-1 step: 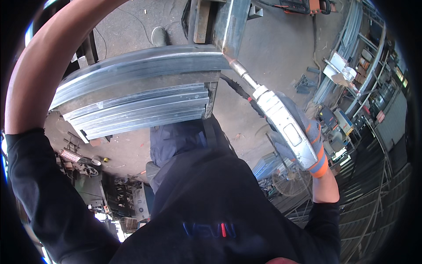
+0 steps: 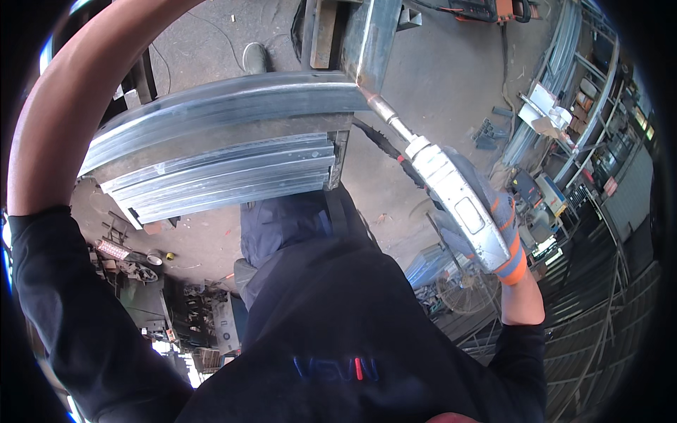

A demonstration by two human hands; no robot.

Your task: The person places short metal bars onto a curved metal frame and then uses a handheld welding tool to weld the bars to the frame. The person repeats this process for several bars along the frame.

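Note:
My right hand (image 2: 505, 218), in a grey glove with orange bands, is closed around a white handheld welding gun (image 2: 458, 194). The gun slants up and to the left. Its copper-coloured nozzle tip is at the corner where a long galvanized steel tube (image 2: 240, 97) meets another steel tube (image 2: 379, 39) that runs up to the top edge; I cannot tell whether the tip touches the metal. My bare left forearm (image 2: 56, 134) arches over the left side and leaves through the top edge, so my left hand is out of sight.
Below the long tube lies a stack of galvanized profiles (image 2: 233, 173) on a metal frame. A dark cable (image 2: 384, 144) hangs beside the gun. To the right are a round fan guard (image 2: 465, 289) and long metal stock (image 2: 522, 134). Orange equipment (image 2: 493, 10) stands at the top.

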